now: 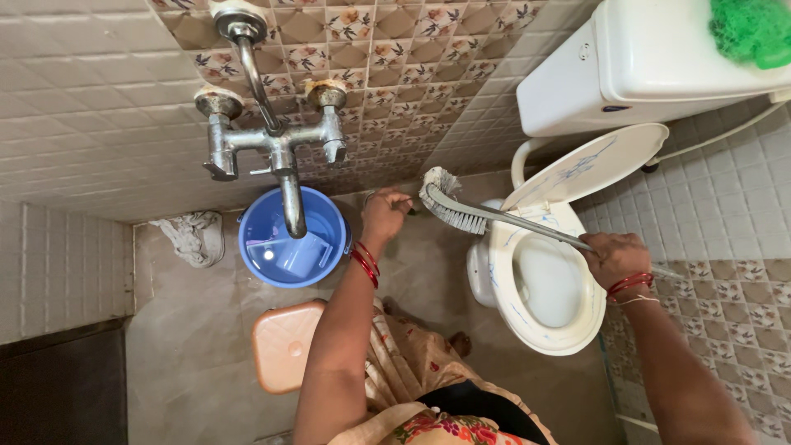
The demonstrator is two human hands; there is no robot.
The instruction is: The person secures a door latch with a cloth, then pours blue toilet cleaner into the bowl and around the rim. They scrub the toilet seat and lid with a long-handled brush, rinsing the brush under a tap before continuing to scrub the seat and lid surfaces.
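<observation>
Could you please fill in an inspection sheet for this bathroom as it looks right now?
Surface: beige tiled floor, looks wet; white toilet bowl with seat and lid raised.
Job's things: long-handled toilet brush, held level above the bowl's rim, bristles pointing down.
Clutter: blue bucket under the tap with a blue mug inside; crumpled cloth in the corner; pink stool; green scrubber on the cistern.
Hands: right hand grips the brush handle; left hand is closed near the brush head, contents unclear.
Cables: white hose along the wall by the cistern.
Surroundings: metal wall tap, patterned wall tiles.
</observation>
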